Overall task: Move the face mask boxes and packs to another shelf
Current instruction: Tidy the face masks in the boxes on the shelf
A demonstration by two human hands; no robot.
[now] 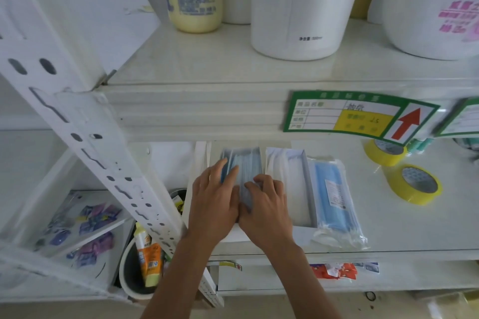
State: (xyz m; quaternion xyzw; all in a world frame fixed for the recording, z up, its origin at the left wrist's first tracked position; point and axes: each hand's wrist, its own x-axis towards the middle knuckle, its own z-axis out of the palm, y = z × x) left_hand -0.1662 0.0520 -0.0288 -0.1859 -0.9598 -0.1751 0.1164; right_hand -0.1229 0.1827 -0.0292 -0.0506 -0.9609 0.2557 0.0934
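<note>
On the middle shelf (388, 225) a white box of blue face masks (246, 163) lies open at the left. My left hand (215, 202) lies flat on the masks with straight fingers. My right hand (264, 204) is beside it, fingertips curled down onto the blue masks. To the right lies a second white box of white masks (287, 184). Further right is a clear plastic pack of blue masks (337, 202). Whether my right hand pinches a mask is unclear.
Two yellow tape rolls (412, 184) sit at the right of the same shelf. Lotion bottles (305, 8) stand on the shelf above, behind a green price label (357, 116). A perforated white upright (103, 158) runs diagonally at left, with a bucket of tubes (145, 261) below.
</note>
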